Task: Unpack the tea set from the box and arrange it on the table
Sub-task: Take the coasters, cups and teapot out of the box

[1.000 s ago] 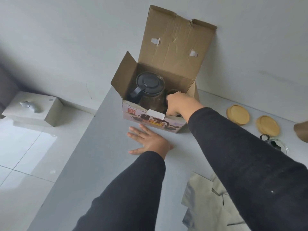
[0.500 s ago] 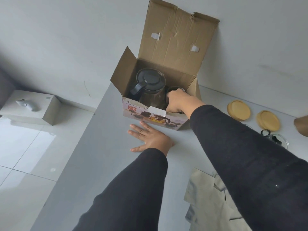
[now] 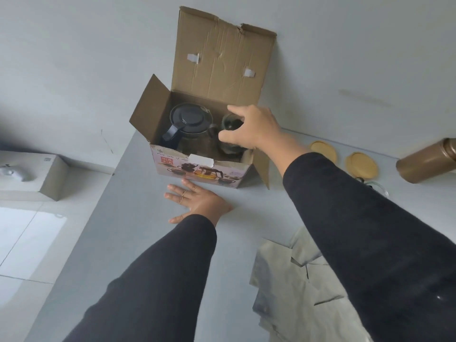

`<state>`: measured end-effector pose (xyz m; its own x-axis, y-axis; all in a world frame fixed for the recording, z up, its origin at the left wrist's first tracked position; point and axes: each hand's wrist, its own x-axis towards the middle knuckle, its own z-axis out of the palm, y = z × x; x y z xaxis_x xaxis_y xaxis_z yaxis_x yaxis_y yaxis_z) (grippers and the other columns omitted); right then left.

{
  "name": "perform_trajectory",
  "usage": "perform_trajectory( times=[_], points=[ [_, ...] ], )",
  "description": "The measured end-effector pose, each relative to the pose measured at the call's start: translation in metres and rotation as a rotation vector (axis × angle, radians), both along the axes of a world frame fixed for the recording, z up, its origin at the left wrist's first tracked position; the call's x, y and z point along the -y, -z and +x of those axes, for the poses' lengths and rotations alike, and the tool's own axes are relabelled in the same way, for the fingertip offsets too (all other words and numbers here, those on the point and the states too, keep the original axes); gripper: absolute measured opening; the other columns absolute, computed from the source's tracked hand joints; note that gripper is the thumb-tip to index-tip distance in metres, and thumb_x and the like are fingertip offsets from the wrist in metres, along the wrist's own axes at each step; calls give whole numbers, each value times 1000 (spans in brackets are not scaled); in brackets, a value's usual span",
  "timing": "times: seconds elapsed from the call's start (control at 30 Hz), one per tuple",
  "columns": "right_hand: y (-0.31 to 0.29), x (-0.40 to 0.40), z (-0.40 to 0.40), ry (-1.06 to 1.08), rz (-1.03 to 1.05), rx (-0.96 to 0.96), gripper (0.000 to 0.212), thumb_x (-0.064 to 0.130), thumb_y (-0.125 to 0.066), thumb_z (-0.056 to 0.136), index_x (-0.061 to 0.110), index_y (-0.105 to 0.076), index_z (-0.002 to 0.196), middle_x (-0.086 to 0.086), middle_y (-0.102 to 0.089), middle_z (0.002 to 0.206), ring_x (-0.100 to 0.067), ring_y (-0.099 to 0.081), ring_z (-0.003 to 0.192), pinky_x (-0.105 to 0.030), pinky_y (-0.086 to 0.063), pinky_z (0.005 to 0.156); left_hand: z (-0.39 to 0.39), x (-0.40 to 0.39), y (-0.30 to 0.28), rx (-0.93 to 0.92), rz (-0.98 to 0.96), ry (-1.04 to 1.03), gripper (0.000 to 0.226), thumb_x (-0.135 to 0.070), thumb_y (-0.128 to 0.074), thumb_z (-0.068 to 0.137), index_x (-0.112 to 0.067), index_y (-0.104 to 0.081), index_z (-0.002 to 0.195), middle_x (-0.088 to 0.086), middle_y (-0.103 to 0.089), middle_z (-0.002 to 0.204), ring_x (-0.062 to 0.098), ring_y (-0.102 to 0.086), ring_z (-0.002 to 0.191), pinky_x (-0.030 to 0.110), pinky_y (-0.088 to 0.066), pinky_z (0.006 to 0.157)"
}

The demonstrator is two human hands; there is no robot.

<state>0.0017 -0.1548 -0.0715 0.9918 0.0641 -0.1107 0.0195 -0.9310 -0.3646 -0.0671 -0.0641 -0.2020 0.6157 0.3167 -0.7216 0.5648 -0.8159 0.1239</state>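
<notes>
An open cardboard box (image 3: 197,166) stands on the grey table (image 3: 123,230) against the wall, its lid flap upright. Inside on the left sits a glass teapot (image 3: 190,124) with a black lid and handle. My right hand (image 3: 254,129) is over the box's right side, fingers wrapped around a small glass cup (image 3: 230,124) lifted to the box's rim. My left hand (image 3: 197,201) lies flat on the table just in front of the box, fingers spread, holding nothing.
Two round bamboo coasters (image 3: 323,150) (image 3: 361,165) lie right of the box, with a clear glass cup (image 3: 376,187) partly hidden by my sleeve. A brown cylindrical tin (image 3: 427,164) lies at the far right. Crumpled grey packing paper (image 3: 296,280) sits near the front. The table's left edge drops to a tiled floor.
My right hand has risen out of the box with the small glass cup in its fingers. The left hand has stayed flat on the table. The camera has tilted slightly.
</notes>
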Motion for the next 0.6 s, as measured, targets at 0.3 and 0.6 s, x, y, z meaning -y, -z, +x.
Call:
perform_trajectory(
  times=[0.3, 0.6],
  points=[
    [14, 100, -65, 262, 81, 468, 87, 66, -38, 66, 17, -50, 137, -10, -62, 89, -31, -51, 94, -30, -38, 87, -19, 14, -5, 170, 36, -13, 116, -66, -59, 77, -7, 9, 151, 23, 13, 156, 41, 12, 145, 64, -15, 110],
    [67, 217, -167, 525, 180, 637, 76, 60, -56, 69, 11, -60, 127, -14, -58, 98, -23, -60, 88, -22, -45, 78, -38, 95, 1, 208, 24, -104, 108, -64, -54, 83, -5, 6, 152, 22, 13, 157, 39, 14, 145, 59, -5, 114]
  ],
)
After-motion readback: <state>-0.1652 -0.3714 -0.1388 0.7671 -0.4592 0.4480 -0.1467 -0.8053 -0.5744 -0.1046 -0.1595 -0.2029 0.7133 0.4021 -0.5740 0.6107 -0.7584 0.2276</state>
